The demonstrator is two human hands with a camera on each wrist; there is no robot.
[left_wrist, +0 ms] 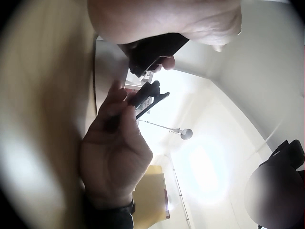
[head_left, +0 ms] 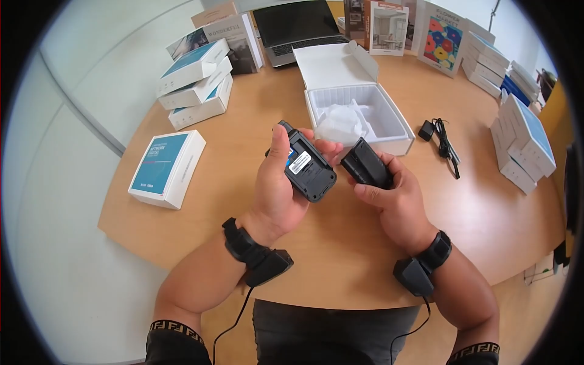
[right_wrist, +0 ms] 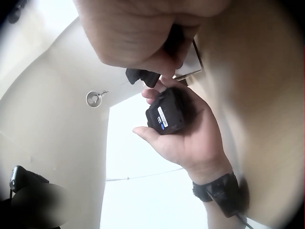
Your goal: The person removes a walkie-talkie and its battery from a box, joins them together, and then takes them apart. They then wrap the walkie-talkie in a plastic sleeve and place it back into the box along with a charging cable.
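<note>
My left hand (head_left: 274, 194) grips a black handheld device (head_left: 313, 176), thumb along one side and fingertips showing behind its far edge. The device's back faces up, with a recess and a white label in it; the label also shows in the right wrist view on the device (right_wrist: 167, 112). To the right, my right hand (head_left: 406, 204) pinches a black oblong piece (head_left: 367, 164) between thumb and fingers, apart from the device. In the left wrist view this piece (left_wrist: 144, 97) has a thin, clip-like arm along it.
Beyond the hands lies an open white box (head_left: 395, 125) with a tray and a crumpled white bag (head_left: 340, 123). A black charger with cable (head_left: 447, 143) lies right of it. White-and-blue boxes (head_left: 161, 164) stand left and right; a laptop (head_left: 298, 30) and books (head_left: 443, 39) line the back.
</note>
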